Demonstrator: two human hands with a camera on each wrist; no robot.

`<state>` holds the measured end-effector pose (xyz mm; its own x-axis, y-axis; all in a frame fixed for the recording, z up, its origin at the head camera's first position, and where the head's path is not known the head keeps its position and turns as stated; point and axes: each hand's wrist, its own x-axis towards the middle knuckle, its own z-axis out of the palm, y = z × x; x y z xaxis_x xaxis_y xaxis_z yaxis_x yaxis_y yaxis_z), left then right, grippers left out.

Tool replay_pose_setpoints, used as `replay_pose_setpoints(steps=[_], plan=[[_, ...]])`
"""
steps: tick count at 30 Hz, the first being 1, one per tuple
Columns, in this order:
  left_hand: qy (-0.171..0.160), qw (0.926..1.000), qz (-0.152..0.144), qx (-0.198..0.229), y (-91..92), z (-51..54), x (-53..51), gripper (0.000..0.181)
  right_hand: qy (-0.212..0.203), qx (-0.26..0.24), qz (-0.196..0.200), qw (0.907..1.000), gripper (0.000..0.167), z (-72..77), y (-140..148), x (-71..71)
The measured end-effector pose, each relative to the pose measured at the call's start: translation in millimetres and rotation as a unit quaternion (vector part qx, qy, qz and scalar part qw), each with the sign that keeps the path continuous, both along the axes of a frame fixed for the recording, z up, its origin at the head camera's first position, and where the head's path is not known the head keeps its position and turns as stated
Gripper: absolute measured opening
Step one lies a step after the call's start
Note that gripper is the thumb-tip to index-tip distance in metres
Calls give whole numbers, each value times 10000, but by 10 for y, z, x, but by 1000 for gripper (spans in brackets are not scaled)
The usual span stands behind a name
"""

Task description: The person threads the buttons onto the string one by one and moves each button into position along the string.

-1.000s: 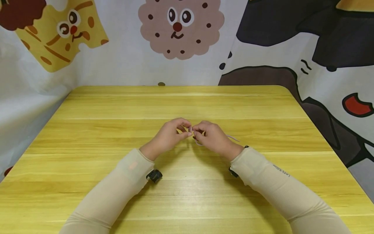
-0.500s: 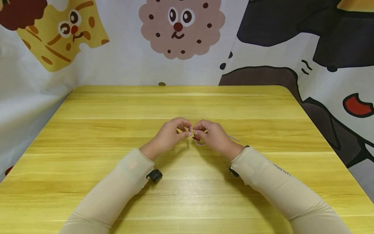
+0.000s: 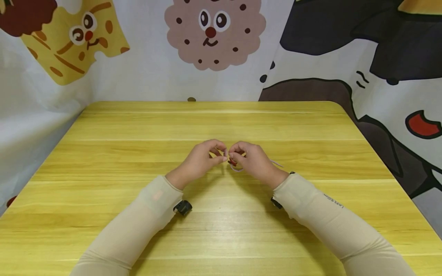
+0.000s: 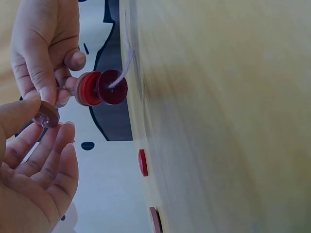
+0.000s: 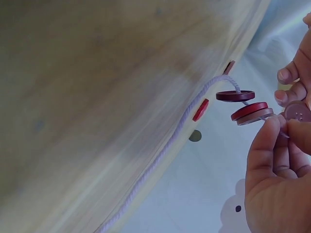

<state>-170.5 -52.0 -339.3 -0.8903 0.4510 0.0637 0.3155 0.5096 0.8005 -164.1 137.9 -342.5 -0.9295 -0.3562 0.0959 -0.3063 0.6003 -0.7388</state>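
Observation:
Above the middle of the table, my left hand (image 3: 202, 159) pinches a brownish-pink button (image 5: 297, 112) between thumb and fingertips. Close beside it, my right hand (image 3: 253, 161) pinches a lilac cord (image 5: 187, 114) near its end. Three buttons are strung on that cord below my right fingertips: a dark red button (image 4: 112, 87), a red button (image 5: 249, 110) and a dull pink button (image 5: 256, 117). From the lowest of them the cord trails down to the table. The held button is close to the cord's tip; whether they touch I cannot tell.
A loose red button (image 4: 142, 162) and a brownish button (image 4: 155, 219) lie on the wooden table (image 3: 221, 230) in the wrist views. A printed cartoon cloth (image 3: 145, 76) hangs behind the table.
My right fingertips have drawn slightly away from the left ones, and the red buttons under the right hand show more in the head view. The left hand has hardly moved.

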Motion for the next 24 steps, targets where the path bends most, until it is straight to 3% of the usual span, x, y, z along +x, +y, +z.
replay_pose_setpoints(steps=[24], plan=[[-67,10000,9,46,25,-12,-23,25,-44,-130,-54,9999,10,-28,5,-15]])
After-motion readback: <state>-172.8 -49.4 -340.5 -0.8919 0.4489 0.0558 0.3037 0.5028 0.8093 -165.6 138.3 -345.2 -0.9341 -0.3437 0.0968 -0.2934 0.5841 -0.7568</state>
